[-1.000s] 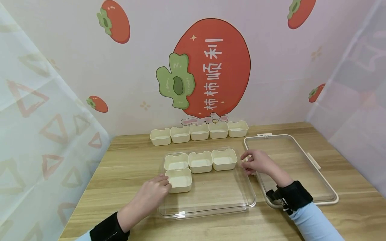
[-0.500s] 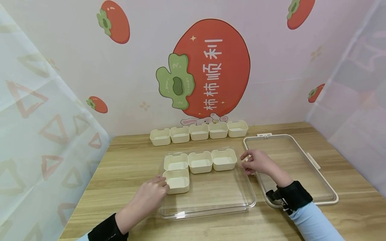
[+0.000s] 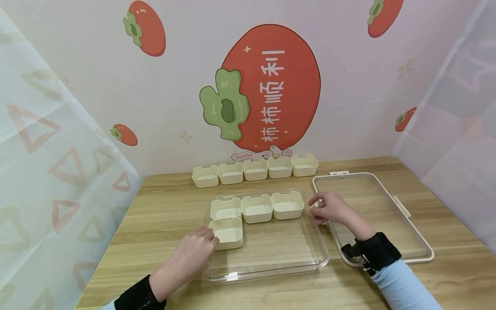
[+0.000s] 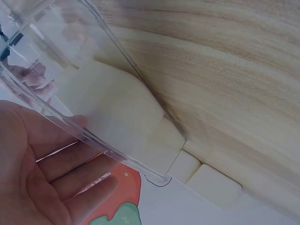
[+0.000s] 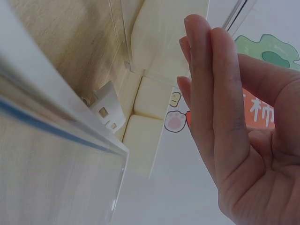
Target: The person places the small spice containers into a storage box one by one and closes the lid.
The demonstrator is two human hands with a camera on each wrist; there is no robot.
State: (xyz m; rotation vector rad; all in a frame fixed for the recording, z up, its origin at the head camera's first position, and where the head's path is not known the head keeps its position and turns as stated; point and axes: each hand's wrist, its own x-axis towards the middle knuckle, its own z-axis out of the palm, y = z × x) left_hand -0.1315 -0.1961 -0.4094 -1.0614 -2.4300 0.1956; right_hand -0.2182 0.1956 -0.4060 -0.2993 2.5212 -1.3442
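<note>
Inside the clear tray (image 3: pixel 286 254), cream boxes form a back row of three, and a fourth cream box (image 3: pixel 228 234) sits in front of the leftmost one. My left hand (image 3: pixel 190 254) reaches over the tray's left wall, fingertips touching that fourth box's left side. The left wrist view shows the left hand (image 4: pixel 61 164) with loosely extended fingers, one tip behind the clear wall. By the tray's right wall, my right hand (image 3: pixel 333 212) has its fingertips at or near the rim; contact is unclear. Its fingers look nearly straight in the right wrist view (image 5: pixel 234 117).
Several cream boxes (image 3: pixel 255 170) stand in a row along the back of the wooden table (image 3: pixel 155 219). To the right lies a clear lid with a pale frame (image 3: pixel 403 221), partly under the right forearm. A printed backdrop (image 3: pixel 174 86) rises behind.
The fourth box has shifted slightly left, now lined up under the back row's leftmost box, and my left hand moved left with it. My right hand has stayed in place.
</note>
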